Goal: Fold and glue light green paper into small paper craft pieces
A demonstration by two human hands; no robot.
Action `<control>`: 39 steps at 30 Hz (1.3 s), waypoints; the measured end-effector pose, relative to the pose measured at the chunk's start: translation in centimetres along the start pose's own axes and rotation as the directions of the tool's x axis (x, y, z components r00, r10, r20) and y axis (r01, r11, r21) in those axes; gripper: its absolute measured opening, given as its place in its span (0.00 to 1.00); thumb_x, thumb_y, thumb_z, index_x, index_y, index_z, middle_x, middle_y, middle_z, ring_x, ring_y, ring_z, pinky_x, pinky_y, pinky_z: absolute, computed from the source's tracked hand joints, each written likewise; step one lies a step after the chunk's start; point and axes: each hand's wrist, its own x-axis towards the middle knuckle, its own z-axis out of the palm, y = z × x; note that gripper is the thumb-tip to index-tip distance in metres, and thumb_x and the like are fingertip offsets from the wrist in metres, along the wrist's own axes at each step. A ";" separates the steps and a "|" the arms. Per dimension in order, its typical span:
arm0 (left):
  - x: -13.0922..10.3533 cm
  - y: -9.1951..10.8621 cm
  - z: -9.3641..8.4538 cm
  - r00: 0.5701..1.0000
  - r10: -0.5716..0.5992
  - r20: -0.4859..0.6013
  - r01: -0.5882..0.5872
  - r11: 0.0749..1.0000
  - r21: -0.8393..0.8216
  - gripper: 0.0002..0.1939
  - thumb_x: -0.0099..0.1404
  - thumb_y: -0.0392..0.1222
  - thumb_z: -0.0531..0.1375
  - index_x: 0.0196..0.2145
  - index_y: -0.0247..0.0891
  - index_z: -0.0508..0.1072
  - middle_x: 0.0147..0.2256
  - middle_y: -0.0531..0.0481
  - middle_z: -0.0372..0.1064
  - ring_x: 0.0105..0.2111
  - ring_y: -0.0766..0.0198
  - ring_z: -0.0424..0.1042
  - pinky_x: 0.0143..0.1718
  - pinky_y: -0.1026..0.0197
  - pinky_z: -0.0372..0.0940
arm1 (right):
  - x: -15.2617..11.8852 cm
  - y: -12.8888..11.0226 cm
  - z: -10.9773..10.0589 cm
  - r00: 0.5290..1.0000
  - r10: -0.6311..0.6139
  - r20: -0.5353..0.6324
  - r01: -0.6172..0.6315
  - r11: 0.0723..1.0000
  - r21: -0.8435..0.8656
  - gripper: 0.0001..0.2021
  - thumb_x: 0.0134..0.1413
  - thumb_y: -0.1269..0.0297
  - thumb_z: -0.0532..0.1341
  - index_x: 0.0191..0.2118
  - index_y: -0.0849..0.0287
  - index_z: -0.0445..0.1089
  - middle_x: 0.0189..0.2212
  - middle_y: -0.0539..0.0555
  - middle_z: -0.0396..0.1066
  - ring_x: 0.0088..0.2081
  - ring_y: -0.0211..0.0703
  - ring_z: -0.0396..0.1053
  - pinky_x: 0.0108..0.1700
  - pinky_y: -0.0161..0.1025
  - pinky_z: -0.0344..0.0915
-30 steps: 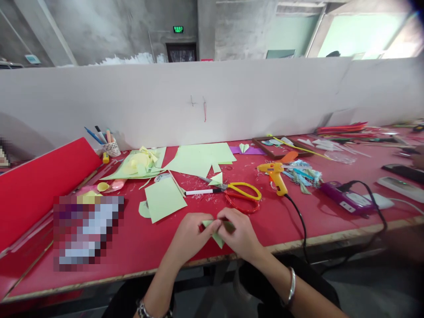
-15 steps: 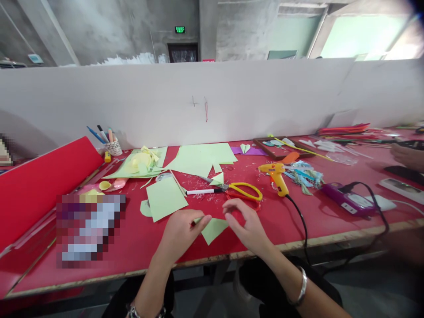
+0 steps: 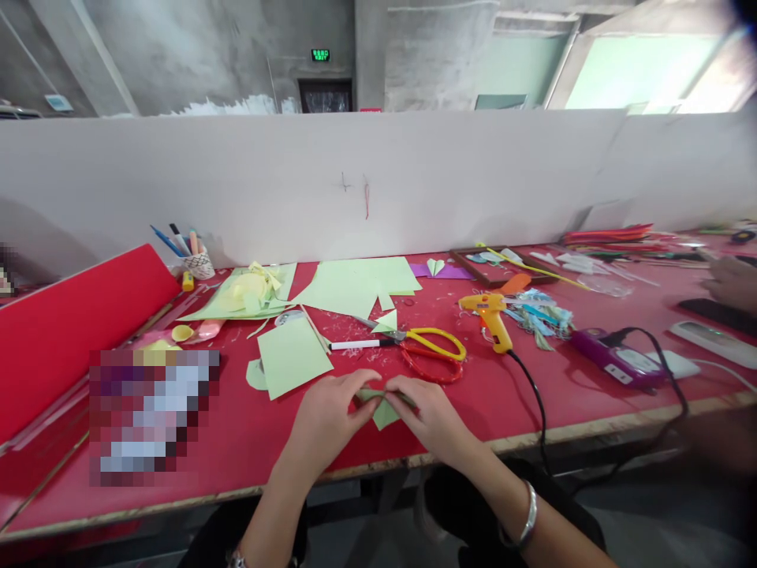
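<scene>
Between my two hands, low over the front of the red table [image 3: 236, 442], is a small piece of light green paper [image 3: 387, 416], partly folded at its upper edge. My left hand [image 3: 334, 406] pinches its left end between thumb and fingers. Its right end is gripped by my right hand [image 3: 431, 410]. The fingers cover much of the fold. Just beyond them lie scissors [image 3: 438, 345] with one yellow and one red handle, a white marker [image 3: 358, 344] with a black cap, and a square green sheet [image 3: 294, 359] on the left.
A yellow glue gun [image 3: 494, 315] with a black cord lies right, beside ribbon tassels [image 3: 541, 315] and a purple power box [image 3: 615, 359]. Large green sheets [image 3: 360, 284] and a pen cup [image 3: 199, 264] stand farther back. Another person's hand [image 3: 733, 280] is at far right.
My right hand has moved left and closed on the paper's right end; before, its fingers were apart. The paper's upper edge is now folded between both hands.
</scene>
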 end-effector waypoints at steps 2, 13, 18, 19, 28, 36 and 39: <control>0.0 -0.1 0.4 0.999 0.049 -0.002 -0.048 0.989 0.141 0.10 0.60 0.40 0.53 0.41 0.42 0.67 0.31 0.52 0.72 0.31 0.62 0.68 0.33 0.63 0.58 | -0.1 0.1 0.1 0.999 0.016 0.047 -0.015 1.000 -0.028 0.07 0.56 0.67 0.51 0.31 0.59 0.65 0.24 0.51 0.68 0.27 0.38 0.65 0.29 0.31 0.58; -0.3 -1.6 -1.5 0.998 -0.012 -0.059 0.029 0.952 0.304 0.07 0.58 0.37 0.50 0.25 0.39 0.66 0.19 0.54 0.65 0.23 0.65 0.64 0.25 0.65 0.53 | 0.1 -0.6 -0.8 0.996 0.090 0.018 -0.092 0.979 0.179 0.09 0.55 0.66 0.52 0.26 0.60 0.64 0.20 0.47 0.62 0.22 0.33 0.60 0.25 0.29 0.54; -0.1 -0.9 -1.5 0.985 -0.081 -0.155 0.085 0.996 0.019 0.11 0.62 0.43 0.48 0.37 0.39 0.67 0.32 0.51 0.70 0.31 0.64 0.68 0.31 0.65 0.59 | 0.0 -0.6 -0.5 0.988 0.139 -0.061 -0.117 0.953 0.281 0.07 0.53 0.68 0.51 0.26 0.60 0.63 0.20 0.48 0.62 0.22 0.33 0.59 0.23 0.29 0.56; 0.0 -0.6 -1.2 0.993 -0.043 -0.114 0.040 0.999 -0.031 0.11 0.63 0.44 0.49 0.39 0.39 0.67 0.35 0.50 0.70 0.33 0.64 0.68 0.33 0.65 0.60 | 0.0 -0.6 -0.4 0.991 0.118 -0.062 -0.098 0.961 0.260 0.07 0.52 0.70 0.52 0.26 0.60 0.63 0.20 0.48 0.62 0.22 0.33 0.60 0.24 0.29 0.56; 0.0 0.1 -0.1 0.986 0.065 0.151 -0.081 0.991 0.104 0.19 0.66 0.43 0.44 0.23 0.37 0.66 0.22 0.52 0.67 0.24 0.65 0.63 0.27 0.65 0.52 | -0.1 -0.1 0.0 0.980 -0.123 -0.155 0.085 0.969 -0.232 0.06 0.46 0.74 0.53 0.26 0.60 0.65 0.20 0.50 0.65 0.25 0.38 0.61 0.31 0.34 0.55; -0.1 0.0 -1.5 0.984 0.061 0.167 -0.063 0.998 0.005 0.19 0.66 0.44 0.43 0.22 0.36 0.65 0.21 0.53 0.64 0.23 0.67 0.62 0.26 0.66 0.53 | -0.2 0.2 -0.3 0.986 -0.095 -0.138 0.063 0.974 -0.220 0.06 0.43 0.75 0.53 0.24 0.59 0.64 0.18 0.49 0.62 0.22 0.36 0.59 0.27 0.32 0.53; -0.6 -0.9 -2.6 0.996 0.011 0.091 -0.008 1.000 -0.028 0.19 0.65 0.46 0.44 0.23 0.36 0.67 0.23 0.52 0.67 0.25 0.66 0.63 0.29 0.66 0.56 | -0.2 0.7 -0.8 0.985 -0.018 -0.174 -0.020 0.976 -0.215 0.06 0.42 0.75 0.53 0.23 0.59 0.63 0.17 0.48 0.62 0.21 0.36 0.58 0.26 0.32 0.53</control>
